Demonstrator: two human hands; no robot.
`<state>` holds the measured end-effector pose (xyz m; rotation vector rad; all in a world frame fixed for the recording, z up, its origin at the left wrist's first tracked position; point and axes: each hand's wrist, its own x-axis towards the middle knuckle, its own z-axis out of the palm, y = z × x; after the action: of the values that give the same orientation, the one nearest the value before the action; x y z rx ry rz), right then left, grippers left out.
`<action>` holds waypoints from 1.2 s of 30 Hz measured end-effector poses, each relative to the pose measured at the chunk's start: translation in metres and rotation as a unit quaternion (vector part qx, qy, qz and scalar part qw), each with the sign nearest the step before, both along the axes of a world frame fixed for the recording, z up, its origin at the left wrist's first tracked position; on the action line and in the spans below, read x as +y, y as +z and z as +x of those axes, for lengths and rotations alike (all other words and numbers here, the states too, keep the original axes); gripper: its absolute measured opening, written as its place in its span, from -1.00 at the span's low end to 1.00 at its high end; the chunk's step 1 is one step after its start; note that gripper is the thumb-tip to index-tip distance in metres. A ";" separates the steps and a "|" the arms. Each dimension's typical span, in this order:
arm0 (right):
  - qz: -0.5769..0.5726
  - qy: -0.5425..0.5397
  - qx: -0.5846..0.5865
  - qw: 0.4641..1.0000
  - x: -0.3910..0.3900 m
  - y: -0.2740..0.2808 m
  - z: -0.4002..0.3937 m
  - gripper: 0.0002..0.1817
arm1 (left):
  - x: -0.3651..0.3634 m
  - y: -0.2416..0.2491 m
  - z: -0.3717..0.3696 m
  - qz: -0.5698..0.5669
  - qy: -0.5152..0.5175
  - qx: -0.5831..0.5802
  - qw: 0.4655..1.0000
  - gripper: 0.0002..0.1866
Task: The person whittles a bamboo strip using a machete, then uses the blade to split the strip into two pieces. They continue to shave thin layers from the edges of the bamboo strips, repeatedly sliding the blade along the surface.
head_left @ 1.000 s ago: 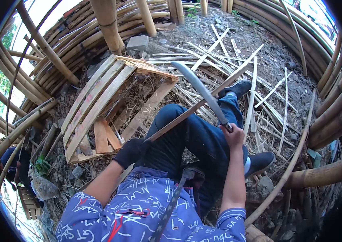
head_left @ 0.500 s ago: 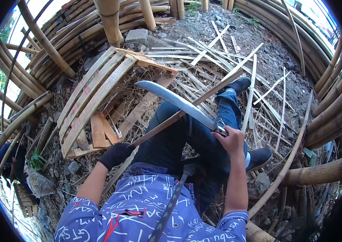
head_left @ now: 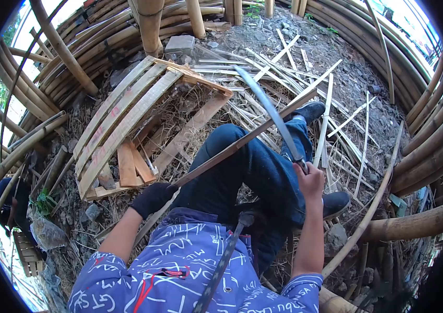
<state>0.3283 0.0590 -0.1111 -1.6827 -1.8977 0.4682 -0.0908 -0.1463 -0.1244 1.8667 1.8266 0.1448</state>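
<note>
My left hand point(head_left: 152, 199), in a dark glove, is wrapped round the lower end of a long bamboo strip point(head_left: 221, 155). The strip slants up to the right across my bent legs, its far end near my shoe point(head_left: 310, 111). My bare right hand point(head_left: 311, 180) grips the handle of a machete point(head_left: 270, 107). Its long curved blade points up and away to the left, overlapping the strip in this view.
A wooden slatted crate point(head_left: 122, 115) lies tilted at left. Split bamboo strips point(head_left: 279, 75) litter the ground ahead. Bamboo poles point(head_left: 420, 227) surround the spot, with a stone block point(head_left: 180, 45) behind the crate. Another person point(head_left: 20, 201) in dark clothing is partly visible at far left.
My right hand has turned the machete, so its tip has swung up and to the right and the blade stands steeper. My left hand still grips the strip, nearly unmoved.
</note>
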 end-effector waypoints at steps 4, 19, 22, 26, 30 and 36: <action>0.015 0.068 -0.001 0.998 -0.016 0.012 -0.014 -0.41 | 0.000 -0.005 0.003 0.018 -0.015 0.033 0.999 -0.64; -0.012 0.073 -0.034 0.997 -0.008 0.019 -0.023 -0.36 | -0.003 -0.024 0.009 0.039 0.047 -0.062 0.996 -0.51; -0.013 0.059 -0.028 0.998 -0.007 0.019 -0.022 -0.37 | -0.006 -0.020 0.017 0.008 0.085 -0.116 0.990 -0.50; 0.003 0.052 -0.018 0.998 -0.013 0.025 -0.030 -0.38 | -0.008 -0.039 0.010 0.041 -0.009 -0.044 0.998 -0.55; 0.004 0.088 -0.004 0.996 -0.023 0.024 -0.040 -0.38 | -0.015 -0.062 0.011 0.102 -0.034 -0.036 0.994 -0.69; 0.032 0.095 -0.027 0.995 -0.019 0.025 -0.037 -0.38 | -0.017 -0.047 0.018 0.136 -0.039 -0.047 0.989 -0.87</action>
<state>0.2911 0.0401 -0.0866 -1.4963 -2.1001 0.4343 -0.0732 -0.1630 -0.1713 2.0727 1.7366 0.4671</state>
